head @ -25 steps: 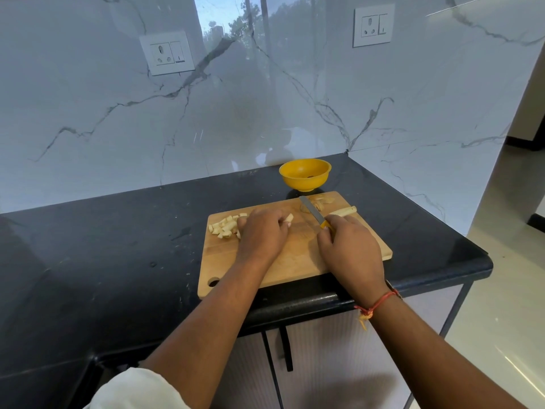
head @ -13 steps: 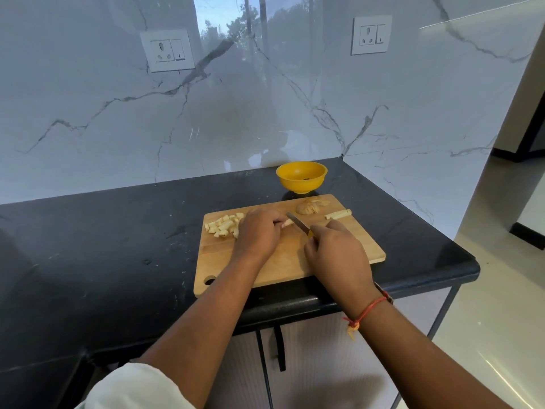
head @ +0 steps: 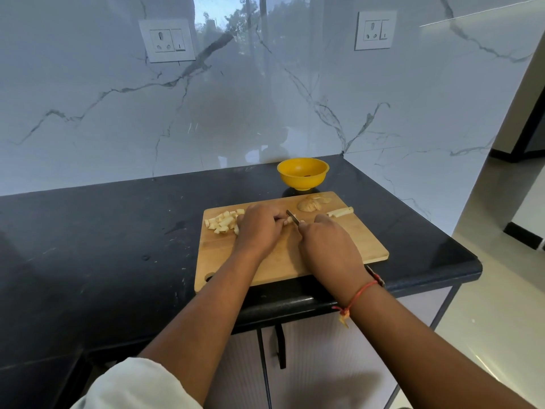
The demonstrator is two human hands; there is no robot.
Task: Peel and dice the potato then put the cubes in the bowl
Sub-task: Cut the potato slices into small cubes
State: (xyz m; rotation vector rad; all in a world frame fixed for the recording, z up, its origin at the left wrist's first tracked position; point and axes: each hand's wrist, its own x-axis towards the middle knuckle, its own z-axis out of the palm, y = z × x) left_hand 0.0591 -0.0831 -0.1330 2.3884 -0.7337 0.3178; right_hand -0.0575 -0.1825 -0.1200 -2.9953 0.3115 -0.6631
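In the head view, your left hand [head: 259, 228] rests at the middle of the cutting board [head: 354, 240], its fingers curled down over a potato strip [head: 288, 221] and pinning it. Just beside it, your right hand [head: 327, 246] has its fingers wrapped round the knife [head: 292, 216] (handle hidden, only the blade shows), which meets the strip. Diced cubes [head: 222, 224] lie at the board's left end. The yellow bowl [head: 303, 174] stands on the tabletop [head: 103, 231] just behind the board.

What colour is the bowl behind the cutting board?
The bowl is plain orange-yellow with no pattern; the head view shows it best.
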